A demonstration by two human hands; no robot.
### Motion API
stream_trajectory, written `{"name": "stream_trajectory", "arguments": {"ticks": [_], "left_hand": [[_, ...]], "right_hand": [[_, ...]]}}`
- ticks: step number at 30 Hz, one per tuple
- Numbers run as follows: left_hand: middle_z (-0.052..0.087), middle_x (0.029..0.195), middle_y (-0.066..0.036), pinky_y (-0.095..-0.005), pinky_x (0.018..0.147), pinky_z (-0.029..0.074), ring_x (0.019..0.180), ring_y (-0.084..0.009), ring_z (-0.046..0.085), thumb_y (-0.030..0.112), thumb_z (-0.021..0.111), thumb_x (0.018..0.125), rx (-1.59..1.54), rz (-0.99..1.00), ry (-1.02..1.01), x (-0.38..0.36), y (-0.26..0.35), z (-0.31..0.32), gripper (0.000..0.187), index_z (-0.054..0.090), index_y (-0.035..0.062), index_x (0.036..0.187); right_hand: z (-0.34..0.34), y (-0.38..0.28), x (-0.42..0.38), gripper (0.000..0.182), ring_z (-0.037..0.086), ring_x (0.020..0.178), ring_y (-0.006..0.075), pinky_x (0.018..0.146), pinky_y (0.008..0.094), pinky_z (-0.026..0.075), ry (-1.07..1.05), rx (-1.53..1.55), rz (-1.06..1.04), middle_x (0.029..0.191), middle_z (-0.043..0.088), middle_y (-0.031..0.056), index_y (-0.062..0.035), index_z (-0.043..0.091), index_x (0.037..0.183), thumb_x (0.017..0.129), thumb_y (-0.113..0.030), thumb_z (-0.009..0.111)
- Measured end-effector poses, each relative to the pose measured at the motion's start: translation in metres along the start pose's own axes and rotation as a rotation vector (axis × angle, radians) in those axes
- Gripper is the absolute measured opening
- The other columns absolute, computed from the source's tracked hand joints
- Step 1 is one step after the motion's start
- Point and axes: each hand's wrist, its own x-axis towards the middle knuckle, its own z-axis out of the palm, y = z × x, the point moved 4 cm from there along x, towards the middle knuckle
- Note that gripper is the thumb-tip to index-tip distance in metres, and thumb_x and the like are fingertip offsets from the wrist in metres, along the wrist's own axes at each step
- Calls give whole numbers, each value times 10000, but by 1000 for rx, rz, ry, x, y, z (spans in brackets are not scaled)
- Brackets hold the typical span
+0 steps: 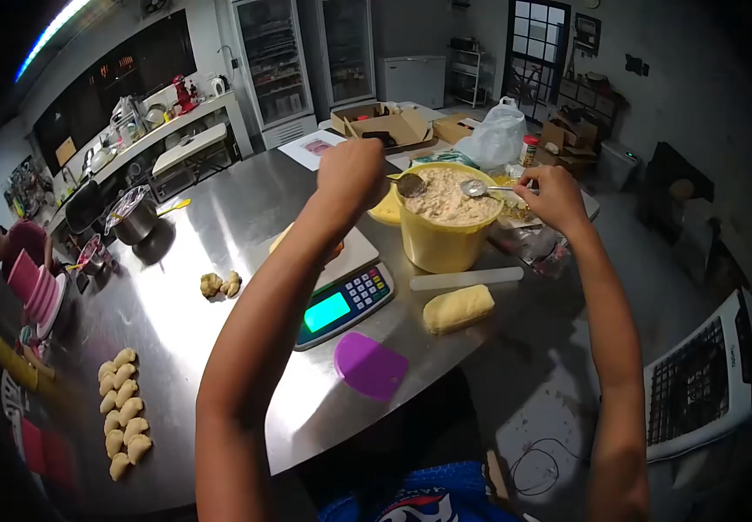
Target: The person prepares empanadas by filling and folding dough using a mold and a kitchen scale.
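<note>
Step in hand, as judged: working the pale, lumpy mixture [452, 204] with two spoons at the top of the yellow bucket [441, 248], which stands upright on the metal table [180, 348], right of the scale [365, 291]. Left hand [351, 170] is clenched at the handle end of the dark spoon [411, 184]; the placing of each finger is hidden by the back of the hand. Right hand [554, 196] pinches the handle of the bright spoon [473, 188] between thumb and fingers. Both spoon bowls are at the mixture, dark one left, bright one right; contact depth cannot be told. Any lift from here calls for level bowls and clearance over the rim. Scale display is lit, reading illegible; the left forearm covers part of its platform, so what lies there is only partly seen. Near side of bucket: a white rod [467, 278], then a dough block [458, 309]; a purple scraper [371, 365] lies near the table edge. Left: two dough lumps [221, 284] and, farther left, rows of shaped dough pieces [130, 404]. Beyond the bucket, a plastic bag [491, 135] and a red-capped jar [528, 150] crowd the far side, leaving little room for a sweep that way.
</note>
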Motion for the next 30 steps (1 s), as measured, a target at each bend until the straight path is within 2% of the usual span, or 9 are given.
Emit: {"name": "stream_trajectory", "arguments": {"ticks": [2, 10, 15, 17, 19, 20, 25, 28, 30], "left_hand": [[727, 949, -133, -381, 748, 558, 916, -295, 703, 136, 635, 771, 163, 30, -90, 13, 12, 4, 195, 747, 80, 920], [722, 1020, -128, -368, 775, 550, 973, -294, 694, 146, 615, 767, 261, 17, -334, 51, 50, 34, 250, 748, 84, 970], [710, 1066, -145, -380, 800, 538, 1004, -313, 682, 171, 614, 759, 101, -91, -483, 53, 29, 44, 326, 721, 49, 1042], [714, 1017, -170, -379, 773, 535, 949, -323, 689, 198, 671, 735, 72, -105, -455, 56, 12, 57, 302, 739, 45, 987], [719, 852, -163, -387, 686, 522, 759, -302, 681, 228, 719, 704, -161, 12, -502, 50, 11, 56, 220, 769, 56, 831], [717, 891, -167, -367, 715, 513, 797, -290, 670, 215, 713, 718, -377, -222, -538, 45, 4, 59, 199, 779, 66, 831], [692, 1027, -230, -378, 832, 487, 973, -309, 648, 188, 709, 722, -401, -161, -504, 43, 0, 61, 218, 772, 26, 856], [696, 863, -181, -353, 684, 490, 791, -257, 650, 195, 720, 737, -427, -158, -429, 37, -6, 49, 191, 761, 22, 805], [627, 674, -81, -304, 505, 398, 582, -165, 554, 223, 733, 760, -550, -183, -399, 28, -12, 33, 180, 739, 45, 729]], "right_hand": [[1, -10, 0, 167, 667, 771, 336, 705, 426, 511, 37, -4, -54, 798, 691, 162, -62, 740, 816, 774, -221, 715], [-5, 0, 4, 177, 660, 697, 306, 649, 393, 504, 80, 25, -164, 724, 676, 158, -54, 738, 832, 775, -222, 727], [0, 11, 4, 188, 655, 693, 293, 653, 383, 498, -14, 70, -74, 766, 688, 152, -36, 734, 838, 780, -215, 732], [2, 16, 4, 178, 661, 731, 303, 687, 394, 504, 0, 86, -76, 769, 688, 156, -53, 740, 830, 774, -222, 736], [2, 20, 3, 169, 667, 768, 313, 722, 405, 510, 12, 99, -80, 772, 688, 159, -70, 746, 822, 768, -230, 741], [3, 21, 3, 171, 669, 771, 304, 720, 402, 510, 15, 122, -75, 784, 693, 154, -66, 746, 823, 770, -229, 742], [-1, 22, 3, 210, 666, 738, 259, 698, 353, 505, 34, 129, -93, 784, 693, 149, -6, 719, 830, 787, -211, 726], [-3, 17, 3, 212, 666, 739, 244, 708, 342, 505, 53, 154, -86, 780, 693, 141, 0, 713, 834, 793, -207, 725], [-1, 16, 5, 189, 668, 754, 268, 708, 365, 506, 75, 192, -55, 789, 697, 141, -30, 732, 834, 794, -214, 722]]}}
